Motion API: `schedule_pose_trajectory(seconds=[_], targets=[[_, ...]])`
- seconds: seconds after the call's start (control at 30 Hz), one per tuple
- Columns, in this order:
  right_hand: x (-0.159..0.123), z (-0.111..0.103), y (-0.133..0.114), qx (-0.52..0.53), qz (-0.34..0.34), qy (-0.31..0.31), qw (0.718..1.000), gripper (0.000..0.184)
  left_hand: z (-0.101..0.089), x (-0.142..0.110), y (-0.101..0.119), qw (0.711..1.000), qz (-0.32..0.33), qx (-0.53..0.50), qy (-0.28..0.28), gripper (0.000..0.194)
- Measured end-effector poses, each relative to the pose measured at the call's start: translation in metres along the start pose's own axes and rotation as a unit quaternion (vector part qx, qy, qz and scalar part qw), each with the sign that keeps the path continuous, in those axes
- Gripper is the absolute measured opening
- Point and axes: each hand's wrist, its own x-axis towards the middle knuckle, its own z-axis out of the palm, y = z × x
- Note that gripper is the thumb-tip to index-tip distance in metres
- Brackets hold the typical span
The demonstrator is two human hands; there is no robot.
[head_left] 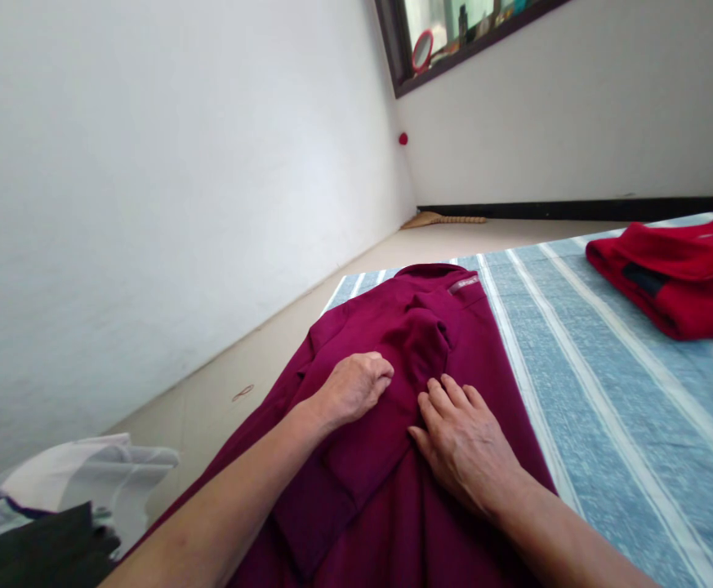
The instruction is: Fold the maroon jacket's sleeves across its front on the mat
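Two hands rest on a maroon collared shirt [381, 474]: the left hand [349, 392] has its fingers [376, 369] curled together, the right hand [466, 445] has its fingers [447, 396] spread, neither visibly pinching. The shirt lies under the fingers, its long axis running ahead, collar [433, 271] pointing away beyond them, nearer the left hand.

Two white walls [148, 204] meet in a corner above a beige floor [258, 343], with a dark-framed window [430, 49] high up, black skirting [577, 210] and a straw broom [447, 218] lying beside it.
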Motion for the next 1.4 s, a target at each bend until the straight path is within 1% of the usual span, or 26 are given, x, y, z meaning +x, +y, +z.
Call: schedule_pose_trajectory(seconds=[0.13,0.33,0.5,0.6,0.73,0.83,0.9,1.0,1.13,1.2,1.3,1.4], targets=[[0.001,-0.001,0.0,0.002,-0.001,-0.007,1.0,0.041,0.007,0.009,0.014,0.997,0.001,0.067,-0.031,0.018],[0.001,-0.003,0.0,0.002,-0.003,-0.012,1.0,0.042,0.007,0.014,0.022,0.99,-0.025,0.12,-0.069,0.023],[0.002,-0.003,0.0,-0.002,-0.003,-0.008,1.0,0.042,0.006,0.016,0.027,0.986,-0.025,0.15,-0.071,0.026],[0.001,-0.004,0.0,-0.004,-0.004,-0.007,1.0,0.041,0.006,0.017,0.031,0.983,-0.021,0.164,-0.079,0.023],[0.001,-0.004,0.0,-0.002,-0.003,-0.012,1.0,0.042,0.008,0.021,0.036,0.981,-0.032,0.172,-0.082,0.02],[0.001,-0.004,-0.001,0.001,-0.002,-0.015,1.0,0.042,0.009,0.023,0.036,0.981,-0.031,0.173,-0.082,0.02],[0.001,-0.003,-0.001,0.001,-0.001,-0.014,1.0,0.042,0.009,0.023,0.032,0.982,-0.031,0.166,-0.081,0.019],[0.001,-0.002,0.0,0.0,-0.002,-0.011,1.0,0.042,0.007,0.019,0.019,0.986,-0.053,0.14,-0.068,0.018],[0.0,-0.001,0.0,-0.002,-0.002,-0.007,1.0,0.041,0.001,0.003,0.0,0.993,-0.08,0.086,-0.03,0.017],[0.0,-0.002,0.0,-0.003,-0.002,-0.008,1.0,0.041,-0.003,-0.008,-0.007,0.995,-0.088,0.05,-0.021,0.016],[0.0,-0.002,0.001,-0.005,-0.005,-0.009,1.0,0.04,-0.008,-0.025,-0.011,0.996,-0.089,-0.018,-0.026,0.014],[-0.001,-0.003,0.001,-0.009,-0.013,-0.01,1.0,0.039,-0.009,-0.038,-0.01,0.993,-0.091,-0.062,-0.036,0.014]])
